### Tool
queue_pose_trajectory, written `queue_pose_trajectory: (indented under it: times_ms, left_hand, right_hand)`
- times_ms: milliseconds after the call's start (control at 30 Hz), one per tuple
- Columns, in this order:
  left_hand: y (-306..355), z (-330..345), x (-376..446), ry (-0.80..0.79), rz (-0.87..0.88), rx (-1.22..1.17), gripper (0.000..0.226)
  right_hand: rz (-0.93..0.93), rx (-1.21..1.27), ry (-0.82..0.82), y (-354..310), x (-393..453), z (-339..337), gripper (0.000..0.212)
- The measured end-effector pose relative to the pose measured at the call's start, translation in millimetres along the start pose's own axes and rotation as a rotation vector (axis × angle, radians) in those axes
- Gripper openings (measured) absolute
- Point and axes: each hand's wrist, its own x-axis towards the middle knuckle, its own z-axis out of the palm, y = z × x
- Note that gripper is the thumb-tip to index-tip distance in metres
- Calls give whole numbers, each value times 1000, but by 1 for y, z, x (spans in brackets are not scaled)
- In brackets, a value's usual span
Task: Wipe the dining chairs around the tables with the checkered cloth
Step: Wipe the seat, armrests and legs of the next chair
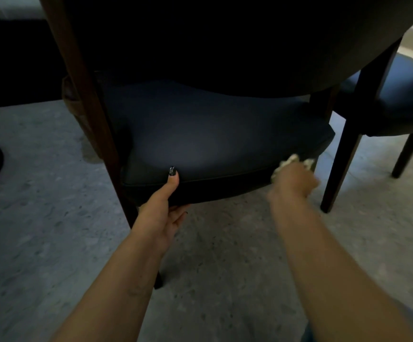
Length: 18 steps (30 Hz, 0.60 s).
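Cloth [293, 162] mostly hidden, blurred right hand [293, 180] seemingly bunching it, left hand [162, 206] pinching seat [200, 141] edge

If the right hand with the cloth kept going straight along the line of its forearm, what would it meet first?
Probably the right front corner of the dark blue padded chair seat: the right hand, bunching the pale cloth, already sits at that edge. The dark wooden leg stands just beyond; motion blur leaves depth uncertain.

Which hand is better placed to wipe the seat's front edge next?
The right hand. It already holds the cloth against the seat edge near its right corner. The left hand has no cloth and grips the edge, thumb on top.
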Motion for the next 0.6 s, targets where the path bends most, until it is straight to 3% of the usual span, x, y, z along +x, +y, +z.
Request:
queue_pose_trajectory:
  times_ms: [33, 133, 300, 400, 467, 533, 600]
  left_hand:
    - [0, 0, 0, 10, 3, 24, 55]
    - [-2, 0, 1, 17, 18, 83, 50]
    - [0, -2, 2, -42, -20, 64, 62]
    - [0, -5, 2, -83, -29, 103, 56]
    - [-2, -6, 2, -18, -27, 204, 63]
    - [0, -7, 2, 27, -32, 236, 63]
    - [1, -5, -1, 40, -53, 216, 58]
  right_hand:
    - [-67, -64, -4, 12, -11, -5, 14]
    - [25, -120, 20, 62, -65, -10, 30]
    - [299, -349, -149, 114, -138, -6, 25]
    - [268, -368, -270, 99, -138, -18, 12]
    - [-38, -367, -391, 74, -130, -31, 11]
    - [-611, -469, -551, 46, -126, -30, 18]
    - [-1085, -761, -708, 35, -120, -12, 16]
